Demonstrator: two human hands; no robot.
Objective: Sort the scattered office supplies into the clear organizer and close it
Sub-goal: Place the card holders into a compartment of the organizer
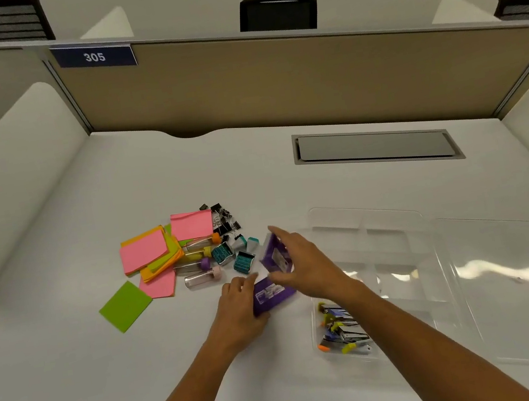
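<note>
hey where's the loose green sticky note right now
In the head view the green sticky note lies flat on the desk, left of both hands, at the near-left edge of the supply pile, just beside a pink sticky note.

Left hand (239, 311) grips purple box (271, 294) on desk (77, 386); right hand (304, 263) holds second purple box (273, 251) tilted, beside clear organizer (399, 248), lid open.

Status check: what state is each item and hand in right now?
Clear organizer: open, mostly unfilled.
Lid: off, flat on desk.
Small staplers: in near compartment.
Sticky notes: scattered.
Left hand: gripping purple box.
Right hand: holding second purple box, tilted.
</note>
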